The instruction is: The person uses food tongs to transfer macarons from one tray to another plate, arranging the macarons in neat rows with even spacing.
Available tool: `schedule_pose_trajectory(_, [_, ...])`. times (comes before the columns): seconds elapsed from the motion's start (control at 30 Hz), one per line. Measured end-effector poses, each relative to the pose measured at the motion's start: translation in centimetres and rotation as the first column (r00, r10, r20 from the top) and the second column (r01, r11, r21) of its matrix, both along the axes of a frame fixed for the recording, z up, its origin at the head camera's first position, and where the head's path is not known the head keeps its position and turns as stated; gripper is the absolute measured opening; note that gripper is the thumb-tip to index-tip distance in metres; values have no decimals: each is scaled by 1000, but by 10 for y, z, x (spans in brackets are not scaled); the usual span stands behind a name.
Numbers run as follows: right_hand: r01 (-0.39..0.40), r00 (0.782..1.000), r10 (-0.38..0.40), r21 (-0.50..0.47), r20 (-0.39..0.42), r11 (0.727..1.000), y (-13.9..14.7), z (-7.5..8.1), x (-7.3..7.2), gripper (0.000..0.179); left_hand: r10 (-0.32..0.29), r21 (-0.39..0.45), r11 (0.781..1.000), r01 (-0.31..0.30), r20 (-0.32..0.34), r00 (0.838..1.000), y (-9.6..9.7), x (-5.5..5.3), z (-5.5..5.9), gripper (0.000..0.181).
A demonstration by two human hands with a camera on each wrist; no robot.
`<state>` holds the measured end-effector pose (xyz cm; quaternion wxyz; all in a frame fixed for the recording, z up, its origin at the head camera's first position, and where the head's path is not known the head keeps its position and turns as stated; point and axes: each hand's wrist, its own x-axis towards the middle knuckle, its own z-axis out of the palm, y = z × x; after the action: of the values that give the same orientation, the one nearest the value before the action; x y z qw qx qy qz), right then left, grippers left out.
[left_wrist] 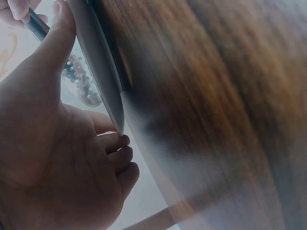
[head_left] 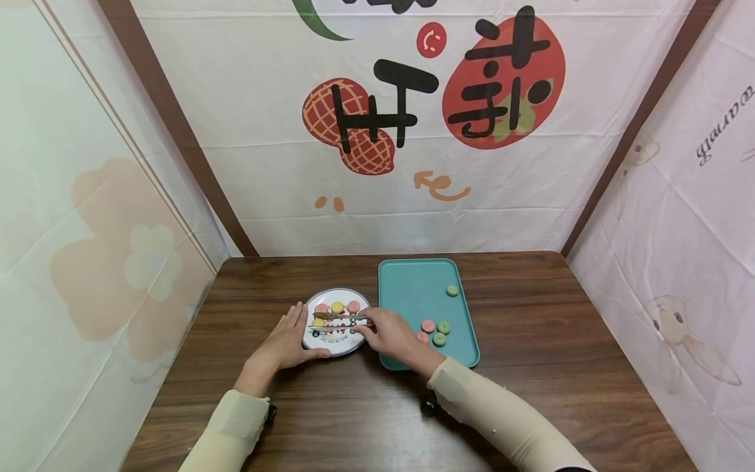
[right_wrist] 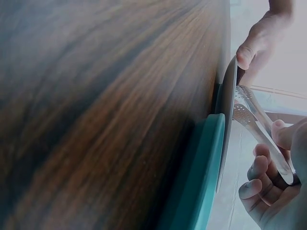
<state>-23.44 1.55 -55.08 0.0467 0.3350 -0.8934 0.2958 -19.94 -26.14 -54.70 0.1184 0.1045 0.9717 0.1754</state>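
A white plate with a dark rim and printed marks carries several small pink and yellow macarons. My left hand rests along the plate's left edge with straight fingers, its thumb at the near rim. My right hand grips metal tongs with perforated ends and reaches over the plate from the right. The two tong arms stand apart, one tip on either side of a yellow macaron; I cannot tell whether they pinch it. Behind it lie a pink macaron, another yellow macaron and another pink macaron.
A teal tray lies right of the plate, under my right forearm. On it are a lone green macaron near the right edge and a cluster of pink macarons and green macarons. Printed cloth walls border the wooden table.
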Motion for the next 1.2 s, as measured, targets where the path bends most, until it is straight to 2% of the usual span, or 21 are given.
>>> schedule_pose_trajectory(0.3, [-16, 1000, 16, -2, 19, 1000, 0, 2, 1, 27, 5, 0, 1000, -5, 16, 1000, -2, -2, -2, 135])
schedule_pose_trajectory(0.6, [5, 998, -3, -18, 60, 1000, 4, 7, 6, 27, 10, 8, 1000, -10, 16, 1000, -2, -3, -2, 135])
schedule_pose_trajectory(0.97, [36, 991, -21, -105, 135, 994, 21, 14, 9, 38, 8, 14, 1000, -9, 10, 1000, -2, -2, -2, 134])
schedule_pose_trajectory(1.2, [55, 991, -37, -134, 130, 989, 34, 16, 9, 32, 9, 16, 1000, -9, 4, 1000, -1, -2, -3, 134])
